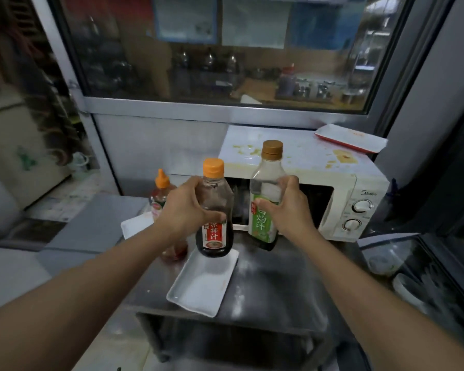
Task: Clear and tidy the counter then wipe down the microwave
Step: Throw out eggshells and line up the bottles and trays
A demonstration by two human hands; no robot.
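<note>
Your left hand is curled round the red-labelled bottle (orange cap, dark sauce low inside), and your right hand grips the green-labelled bottle, brown-capped and mostly clear above its dark bottom, both held upright above the steel table. The labels carry Chinese characters, and the microwave just behind, stained on top, reads Midea. An empty white tray lies on the table beneath the red-labelled bottle.

Stained white microwave sits on the steel counter, two upright sauce bottles before it.
</note>
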